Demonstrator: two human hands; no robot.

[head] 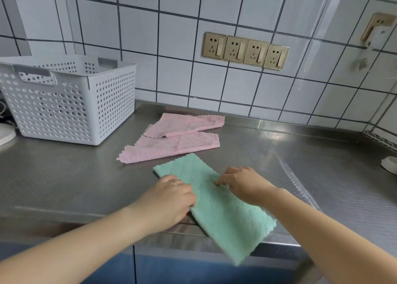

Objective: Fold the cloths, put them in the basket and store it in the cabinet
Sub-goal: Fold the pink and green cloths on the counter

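Observation:
A green cloth [223, 210], folded into a long strip, lies on the steel counter [64, 176] with its near end hanging over the front edge. My left hand [169, 199] pinches the strip's left edge near the middle. My right hand [242, 184] pinches its right edge opposite. Behind the green one lie two pink cloths: one [169, 147] close to it and another [187, 123] nearer the wall, both loosely folded. A white perforated basket [71, 103] stands at the back left; what I can see of its inside holds nothing.
A tiled wall with a row of gold sockets [245, 50] rises behind the counter. Blue cabinet fronts [171, 268] run below the counter edge. A white round object [390, 164] sits at the right edge, another white object [5, 133] at the left.

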